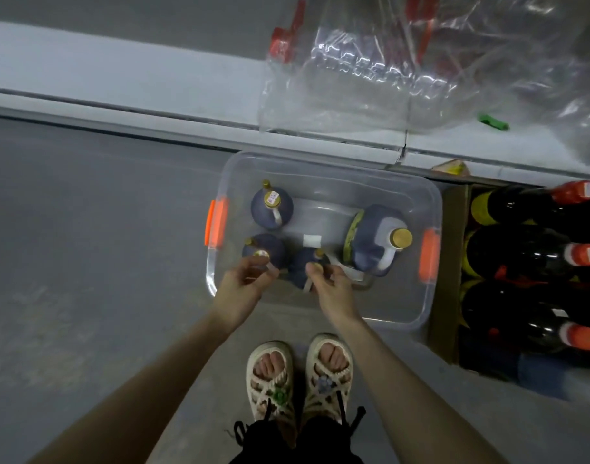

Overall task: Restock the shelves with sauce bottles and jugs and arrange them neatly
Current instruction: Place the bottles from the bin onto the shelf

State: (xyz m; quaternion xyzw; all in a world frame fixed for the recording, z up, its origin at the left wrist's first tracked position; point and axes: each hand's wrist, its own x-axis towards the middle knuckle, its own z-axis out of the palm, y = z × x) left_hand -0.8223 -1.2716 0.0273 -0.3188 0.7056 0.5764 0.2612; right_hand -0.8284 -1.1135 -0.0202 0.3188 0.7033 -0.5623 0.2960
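Observation:
A clear plastic bin (323, 306) with orange handles sits on the floor in front of my feet. Several dark sauce jugs with gold caps stand or lie in it. One small jug (271, 205) stands at the back left, and a larger jug (374, 239) lies tilted at the right. My left hand (245, 283) closes around the top of the front-left jug (268, 247). My right hand (327, 279) closes on the handle of the front-middle jug (302, 266). Both jugs still rest in the bin.
A cardboard box (449, 262) of dark bottles with red caps stands right of the bin. The pale bottom shelf ledge (119, 82) runs across the back. Clear empty plastic jugs (353, 72) sit on it at upper right. Bare grey floor stretches to the left.

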